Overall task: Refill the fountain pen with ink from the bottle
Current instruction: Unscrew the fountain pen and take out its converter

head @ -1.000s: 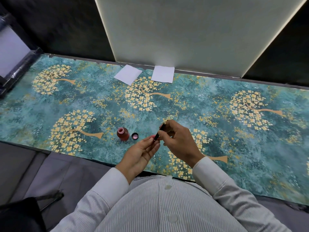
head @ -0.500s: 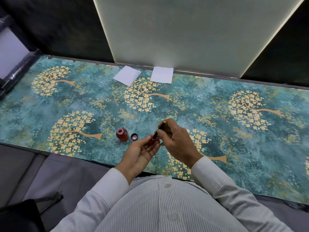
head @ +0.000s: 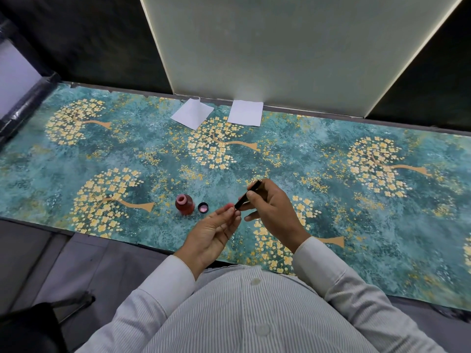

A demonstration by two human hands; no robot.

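A small red ink bottle stands uncapped on the teal patterned mat, its black cap lying upturned just to its right. My right hand grips a black fountain pen with a gold end, tilted with its lower end pointing down-left. My left hand is palm up below it, its thumb and fingertips pinching the pen's lower end. The nib is hidden by my fingers. Both hands hover to the right of the bottle.
Two white paper squares lie at the mat's far edge, below a pale upright panel. A black roll borders the mat on the left. A dark chair part sits at lower left.
Both hands and the pen stay in nearly the same place; the left fingertips have closed a little more around the pen's lower end. Bottle and cap have not moved.
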